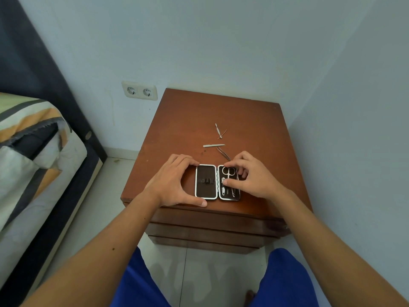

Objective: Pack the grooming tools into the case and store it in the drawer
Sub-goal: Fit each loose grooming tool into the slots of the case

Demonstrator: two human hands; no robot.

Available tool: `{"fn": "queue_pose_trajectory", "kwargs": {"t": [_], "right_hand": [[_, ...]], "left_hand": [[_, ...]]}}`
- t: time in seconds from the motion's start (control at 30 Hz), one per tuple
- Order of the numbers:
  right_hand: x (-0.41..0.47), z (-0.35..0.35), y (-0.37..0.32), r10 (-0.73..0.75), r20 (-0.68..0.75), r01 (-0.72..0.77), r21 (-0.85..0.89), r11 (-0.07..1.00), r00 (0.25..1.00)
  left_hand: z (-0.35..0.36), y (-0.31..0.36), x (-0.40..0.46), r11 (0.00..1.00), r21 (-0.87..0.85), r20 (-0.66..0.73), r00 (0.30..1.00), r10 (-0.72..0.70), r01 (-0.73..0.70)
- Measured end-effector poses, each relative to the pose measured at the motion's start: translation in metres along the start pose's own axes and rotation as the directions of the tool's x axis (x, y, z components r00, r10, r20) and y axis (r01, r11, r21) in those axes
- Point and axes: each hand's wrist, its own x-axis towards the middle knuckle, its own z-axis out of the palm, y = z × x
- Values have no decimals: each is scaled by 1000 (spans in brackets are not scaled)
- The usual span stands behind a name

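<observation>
A small grooming case (205,182) lies open flat near the front edge of the brown wooden nightstand (188,120). Its left half shows only dark lining and elastic loops. Scissors (228,171) and a nail clipper (224,186) sit in the right half. My left hand (174,180) clasps the case's left side, thumb at the near edge. My right hand (250,176) rests on the right half, fingers pressing on the tools there. Behind the case lie a nail file (213,145), tweezers (222,152) partly hidden by my fingers, and a thin cuticle tool (218,130).
The nightstand's drawers (210,227) below the top are closed. A bed with a striped cover (33,140) stands at the left. A double wall socket (139,90) is behind the nightstand. Walls close in at the back and right. My blue shorts (285,278) show below.
</observation>
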Motion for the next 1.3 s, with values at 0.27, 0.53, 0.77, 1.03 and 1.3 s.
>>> {"fn": "queue_pose_trajectory", "kwargs": {"t": [0.27, 0.53, 0.77, 1.03, 1.3], "right_hand": [[-13, -8, -6, -31, 132, 36, -39, 999, 991], [-20, -9, -8, -3, 131, 15, -91, 996, 991], [-16, -7, -8, -4, 155, 26, -142, 990, 988], [-16, -8, -9, -58, 147, 80, -148, 986, 987], [-22, -14, -6, -47, 191, 77, -153, 985, 981]], "left_hand": [[0, 1, -1, 1000, 6, -5, 1000, -1, 1], [0, 1, -1, 1000, 0, -2, 1000, -4, 4], [1, 0, 0, 1000, -3, -3, 1000, 2, -2], [0, 1, -1, 1000, -1, -5, 1000, 9, -9], [0, 1, -1, 1000, -5, -6, 1000, 14, -14]]}}
